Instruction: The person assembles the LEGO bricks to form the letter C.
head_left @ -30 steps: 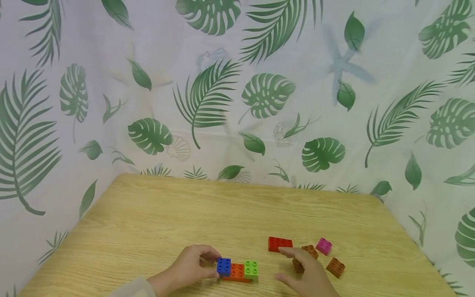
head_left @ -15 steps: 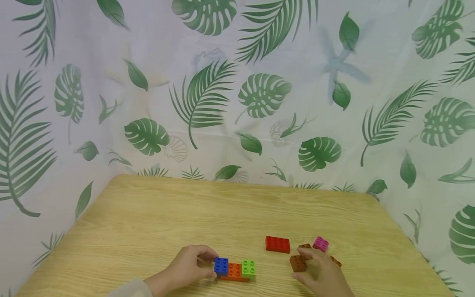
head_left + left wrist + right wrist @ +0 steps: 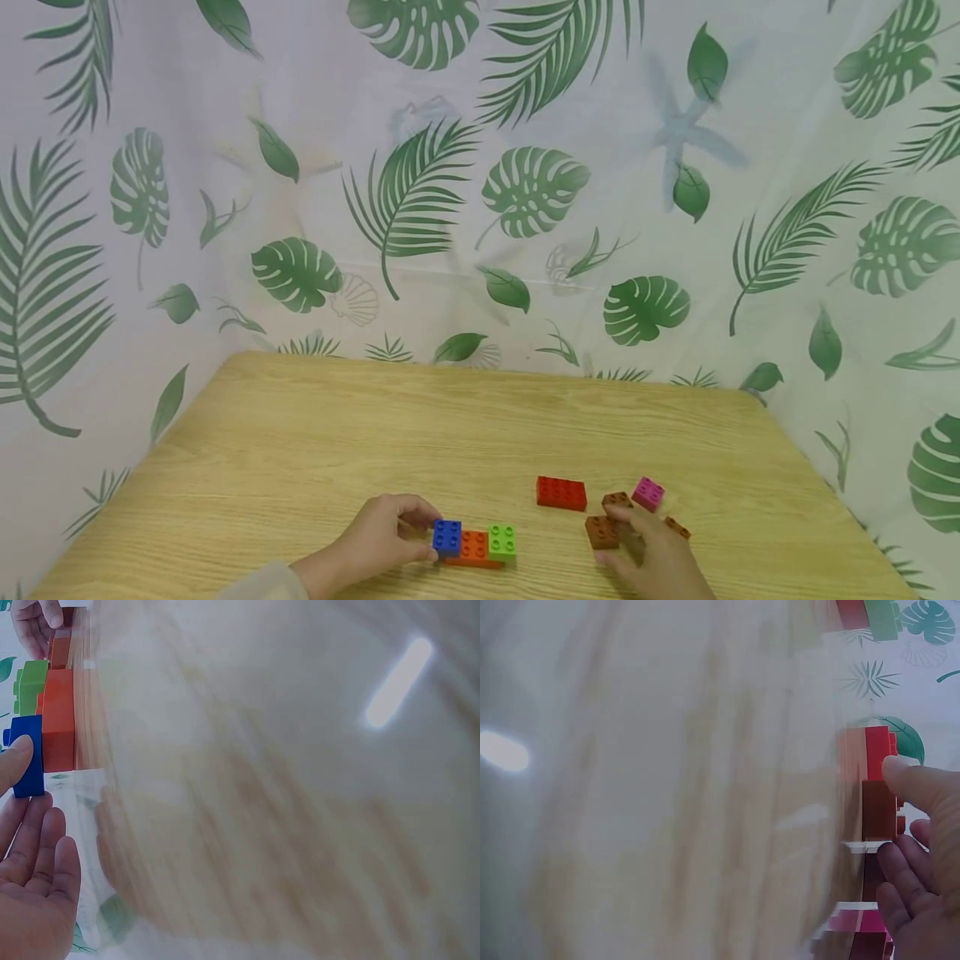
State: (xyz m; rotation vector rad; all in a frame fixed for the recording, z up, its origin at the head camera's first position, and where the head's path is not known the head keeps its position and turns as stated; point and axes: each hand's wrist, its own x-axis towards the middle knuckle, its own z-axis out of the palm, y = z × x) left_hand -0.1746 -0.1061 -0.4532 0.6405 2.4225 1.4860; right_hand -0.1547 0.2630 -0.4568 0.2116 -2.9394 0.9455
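My left hand (image 3: 378, 537) pinches a blue toy building brick (image 3: 447, 539) between thumb and fingers. That brick sits on the left end of a longer orange brick (image 3: 474, 547), and a lime green brick (image 3: 502, 542) sits on the right end. In the left wrist view the thumb lies on the side of the blue brick (image 3: 30, 769). To the right, my right hand (image 3: 652, 558) holds a brown brick (image 3: 602, 533) at the table; the right wrist view has this brown brick (image 3: 879, 810) between thumb and fingers.
A red brick (image 3: 561, 493) lies behind and left of the right hand. Another brown brick (image 3: 617, 500) and a magenta brick (image 3: 648, 493) lie just beyond it. A further brown brick (image 3: 677, 527) is partly hidden by that hand. Leaf-patterned cloth (image 3: 450, 317) borders the wooden table (image 3: 337, 433).
My right hand has moved right, from above the brown bricks down onto one, and now holds it. The left hand keeps its grip on the blue brick. The view has shifted slightly.
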